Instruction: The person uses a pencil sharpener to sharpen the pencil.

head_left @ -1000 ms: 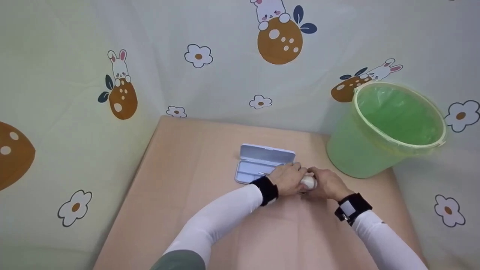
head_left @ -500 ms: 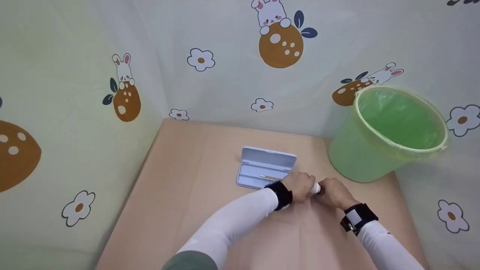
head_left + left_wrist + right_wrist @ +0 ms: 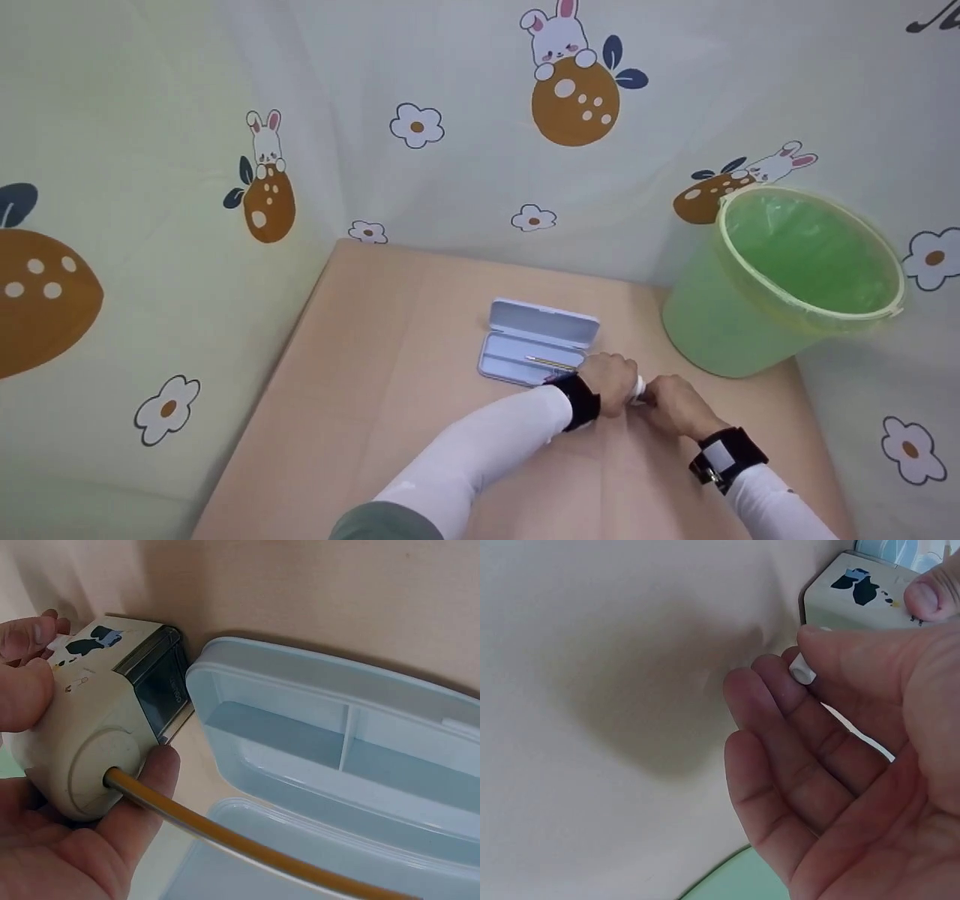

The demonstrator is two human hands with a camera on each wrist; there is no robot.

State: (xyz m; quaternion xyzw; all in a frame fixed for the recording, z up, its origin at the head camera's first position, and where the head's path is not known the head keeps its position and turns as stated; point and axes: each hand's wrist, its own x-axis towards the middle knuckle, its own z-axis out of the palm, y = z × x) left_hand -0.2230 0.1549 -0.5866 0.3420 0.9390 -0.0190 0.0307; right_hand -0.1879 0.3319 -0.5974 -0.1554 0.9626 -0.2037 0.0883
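Observation:
My left hand (image 3: 609,381) grips a cream pencil sharpener (image 3: 90,709) with dark cow-like patches and a see-through shavings drawer. A yellow pencil (image 3: 247,840) sticks out of its round hole, and in the head view the pencil reaches left over the case. At the sharpener's other side, my right hand (image 3: 679,406) pinches the small white crank knob (image 3: 802,670) between thumb and forefinger, its other fingers loosely curled. Most of the sharpener is hidden by the hands in the head view. Just left of it, the light blue pencil case (image 3: 501,366) lies with its lid up.
A green bin (image 3: 712,330) with a bag liner stands at the table's back right, beyond my right hand. The peach tabletop (image 3: 390,337) meets a patterned curtain (image 3: 465,172) at the back and sides. A divider (image 3: 346,736) splits the case's tray.
Both hands have shifted right, away from the case, with the sharpener and pencil. More of the pencil shows over the case now. The head view has tilted slightly.

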